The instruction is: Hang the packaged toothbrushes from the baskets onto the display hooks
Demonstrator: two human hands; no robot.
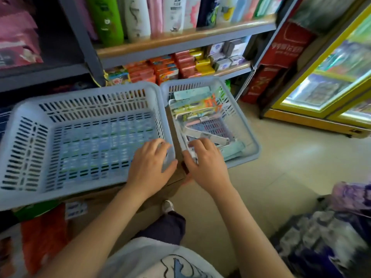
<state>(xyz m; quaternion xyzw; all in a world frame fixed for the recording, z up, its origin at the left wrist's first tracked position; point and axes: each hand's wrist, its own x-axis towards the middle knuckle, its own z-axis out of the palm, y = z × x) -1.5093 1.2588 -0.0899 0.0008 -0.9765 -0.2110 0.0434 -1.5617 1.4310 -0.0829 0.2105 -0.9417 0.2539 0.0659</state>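
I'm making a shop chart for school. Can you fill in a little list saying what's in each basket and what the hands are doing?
left basket: looks empty inside
right basket: holds packaged toothbrushes
left hand: grips the near right corner of the left basket
right hand: reaches into the near corner of the right basket, fingers curled; what they pinch is too blurred to tell
behind: shelf with bottles above and small boxes below
display hooks: not in view
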